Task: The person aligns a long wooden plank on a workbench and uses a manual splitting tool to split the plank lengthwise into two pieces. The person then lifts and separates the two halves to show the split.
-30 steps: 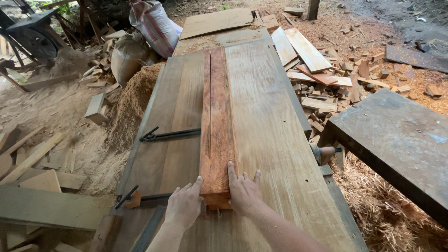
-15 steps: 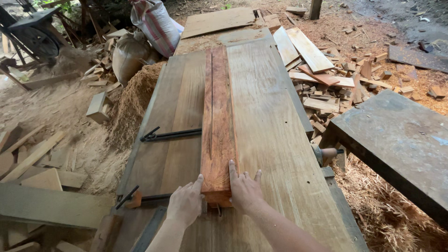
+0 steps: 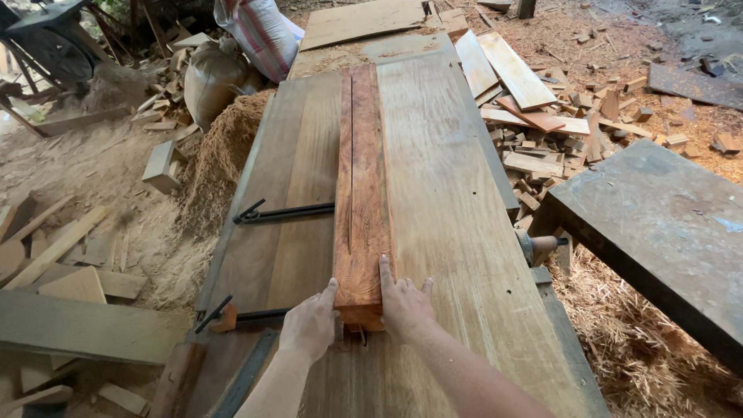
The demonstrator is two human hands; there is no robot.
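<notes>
- On the counter (image 3: 457, 201) lies a reddish plank (image 3: 361, 193), lengthwise
- Left hand (image 3: 309, 327) and right hand (image 3: 404, 303) flank its near end, fingers spread flat
- Black clamp bars (image 3: 286, 212) left; sawdust pile (image 3: 224, 155) and wood scraps (image 3: 542, 139) around

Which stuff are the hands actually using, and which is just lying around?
In use: left hand, right hand, reddish plank, wooden table, black clamps.
Lying about: offcuts, sawdust pile, sacks, dark slab.

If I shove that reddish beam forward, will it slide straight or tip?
The reddish beam lies flat along the table, so it probably won't tip. It looks thick and dense, likely heavy. Both hands, left and right, brace its near end, so it should slide straight.
</notes>
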